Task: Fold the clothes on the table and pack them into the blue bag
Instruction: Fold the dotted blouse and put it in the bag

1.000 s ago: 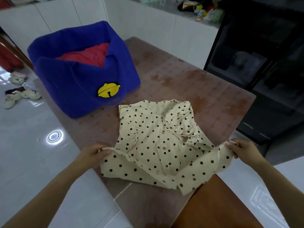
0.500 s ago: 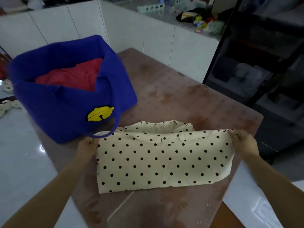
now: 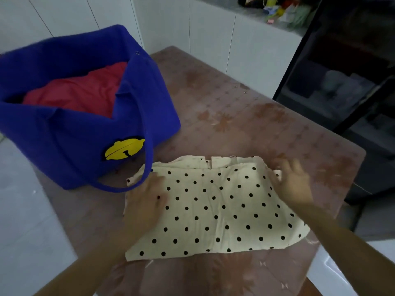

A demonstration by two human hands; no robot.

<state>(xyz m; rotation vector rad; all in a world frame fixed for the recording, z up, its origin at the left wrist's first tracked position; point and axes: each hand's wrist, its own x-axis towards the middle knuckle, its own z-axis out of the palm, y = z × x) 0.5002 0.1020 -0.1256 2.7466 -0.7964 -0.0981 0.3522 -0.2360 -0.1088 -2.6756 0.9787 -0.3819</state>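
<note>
You've dropped the corners you pinched half a second ago. Now the folded cream cloth garment with black dots (image 3: 213, 210) lies flat under both palms, just beside the blue felt bag (image 3: 64, 142), whose strap handle (image 3: 147, 135) crosses its corner. Your left hand (image 3: 147, 201) and blurred right hand (image 3: 296, 184) press it, fingers spread. A red cloth (image 3: 81, 92) lies inside the bag.

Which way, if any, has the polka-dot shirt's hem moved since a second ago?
Yes, away from the person: the polka-dot shirt hem left the near table edge and now lies folded over beside the blue bag handle.
</note>
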